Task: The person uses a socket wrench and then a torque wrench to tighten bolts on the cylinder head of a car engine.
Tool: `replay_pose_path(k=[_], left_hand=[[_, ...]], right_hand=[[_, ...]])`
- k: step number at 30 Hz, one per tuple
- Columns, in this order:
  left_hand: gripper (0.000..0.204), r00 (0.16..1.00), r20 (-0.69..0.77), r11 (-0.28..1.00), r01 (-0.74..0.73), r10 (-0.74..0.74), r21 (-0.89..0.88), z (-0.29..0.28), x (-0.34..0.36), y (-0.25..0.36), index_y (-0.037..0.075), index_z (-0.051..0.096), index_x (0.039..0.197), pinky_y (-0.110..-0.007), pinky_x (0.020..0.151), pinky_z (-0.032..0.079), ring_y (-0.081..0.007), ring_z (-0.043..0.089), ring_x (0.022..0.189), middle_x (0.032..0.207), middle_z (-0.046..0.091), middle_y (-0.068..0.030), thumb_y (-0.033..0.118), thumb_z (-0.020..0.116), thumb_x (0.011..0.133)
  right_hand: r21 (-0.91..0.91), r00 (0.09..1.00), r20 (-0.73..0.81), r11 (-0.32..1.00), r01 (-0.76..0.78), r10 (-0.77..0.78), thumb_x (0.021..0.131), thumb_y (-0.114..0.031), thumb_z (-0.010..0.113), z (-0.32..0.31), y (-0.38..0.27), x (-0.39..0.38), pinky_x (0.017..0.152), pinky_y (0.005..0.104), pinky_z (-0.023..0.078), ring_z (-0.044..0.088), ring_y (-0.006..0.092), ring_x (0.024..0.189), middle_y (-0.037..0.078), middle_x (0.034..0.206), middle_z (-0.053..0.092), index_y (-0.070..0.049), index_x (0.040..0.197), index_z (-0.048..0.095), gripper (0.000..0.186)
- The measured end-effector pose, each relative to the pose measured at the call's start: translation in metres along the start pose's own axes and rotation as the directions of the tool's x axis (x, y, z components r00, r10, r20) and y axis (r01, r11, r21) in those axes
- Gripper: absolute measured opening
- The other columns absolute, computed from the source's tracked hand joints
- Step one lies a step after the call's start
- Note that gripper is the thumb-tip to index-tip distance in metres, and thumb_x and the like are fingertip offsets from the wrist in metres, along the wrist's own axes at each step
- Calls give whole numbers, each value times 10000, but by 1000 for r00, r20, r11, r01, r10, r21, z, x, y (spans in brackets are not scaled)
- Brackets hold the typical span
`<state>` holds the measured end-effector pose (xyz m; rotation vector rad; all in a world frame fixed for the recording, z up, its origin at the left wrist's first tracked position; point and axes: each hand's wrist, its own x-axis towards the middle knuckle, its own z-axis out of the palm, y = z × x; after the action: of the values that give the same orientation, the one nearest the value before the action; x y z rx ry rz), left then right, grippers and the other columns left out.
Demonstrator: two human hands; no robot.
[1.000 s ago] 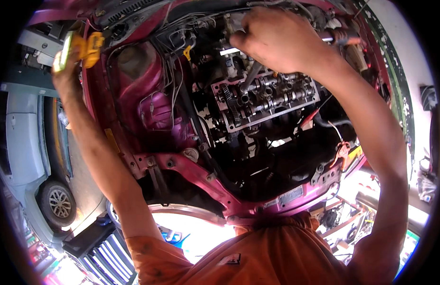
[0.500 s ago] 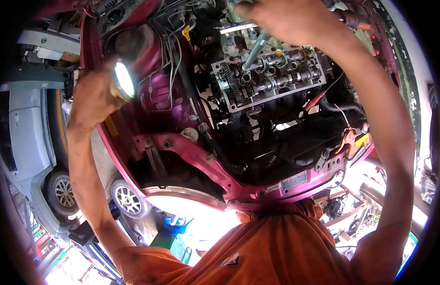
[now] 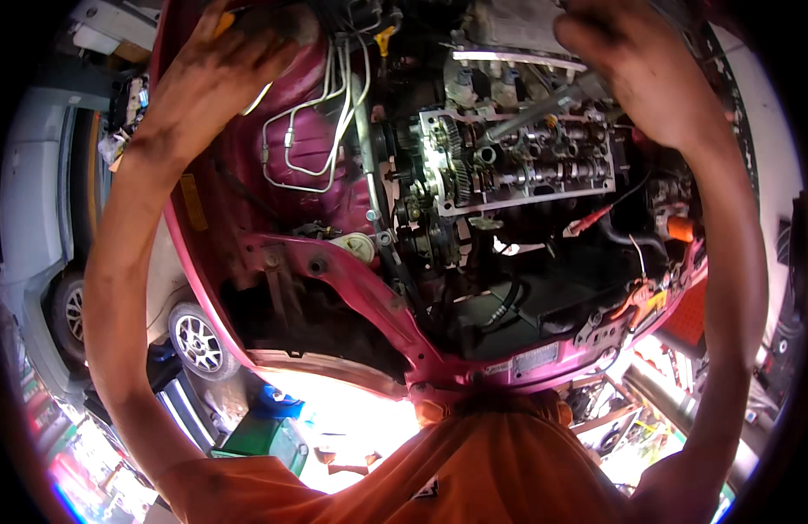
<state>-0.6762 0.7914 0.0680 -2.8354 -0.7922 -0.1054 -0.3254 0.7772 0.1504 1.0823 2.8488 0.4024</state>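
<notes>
My left hand [image 3: 225,70] is raised at the upper left beside the strut tower. Its fingers curl round a flashlight that it mostly hides; a strip of white light [image 3: 257,99] shows under the palm. A bright patch falls on the gear end of the exposed cylinder head [image 3: 587,190]. Over the far side of the engine, my right hand [image 3: 635,74] is closed on a long grey metal bar tool [image 3: 535,113]. Slanting down to the left, the bar reaches the camshafts [image 3: 543,150]. How its lower tip meets them is hard to tell.
The pink car's front frame [image 3: 369,301] lies between my body and the engine. Metal pipes [image 3: 338,140] run left of the engine. A red-handled probe [image 3: 587,220], an orange clamp [image 3: 635,304] and an orange cylindrical piece [image 3: 680,229] are on the right. A wheel [image 3: 201,341] stands at left.
My left hand has moved up and right, turning the flashlight's beam toward the engine. My right hand has shifted right, and the bar now leans at a flatter angle. The view has shifted too.
</notes>
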Motion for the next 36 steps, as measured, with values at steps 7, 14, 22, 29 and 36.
replay_pose_path(k=[7,14,22,29,36], left_hand=[[687,996,84,957,1,-27,290,11,2,-33,156,431,1371,-447,1126,248,-254,435,1265,1347,505,-68,240,676,734],[700,972,85,912,174,-220,371,30,-20,-42,145,420,1381,-452,1138,225,-252,411,1291,1363,490,-77,223,655,726],[716,925,62,838,309,-374,450,30,-43,-28,133,407,1393,-458,1151,198,-251,384,1322,1382,474,-87,204,632,717],[729,907,63,807,338,-417,484,34,-45,-15,122,397,1404,-463,1162,175,-250,360,1349,1399,460,-96,187,611,709],[744,883,76,771,360,-464,524,32,-56,-10,112,386,1414,-468,1173,151,-249,336,1375,1415,446,-105,170,590,702]], right_hand=[[320,782,460,743,-587,420,873,-231,508,-55,-37,39,594,428,414,543,280,585,146,609,521,4,646,511,327],[96,998,31,994,54,-57,915,-163,513,21,36,-9,726,347,496,604,219,820,119,1082,585,-21,1137,601,278],[78,967,64,967,243,-248,944,-264,481,1,54,-8,816,370,490,612,265,927,169,1181,573,-16,1186,590,363],[52,964,106,969,241,-245,976,-348,405,-3,62,-6,885,409,469,594,315,1035,200,1152,578,6,1176,593,448],[7,962,-19,962,274,-274,881,-161,456,4,25,9,754,364,475,586,296,792,140,896,592,20,1046,609,289]])
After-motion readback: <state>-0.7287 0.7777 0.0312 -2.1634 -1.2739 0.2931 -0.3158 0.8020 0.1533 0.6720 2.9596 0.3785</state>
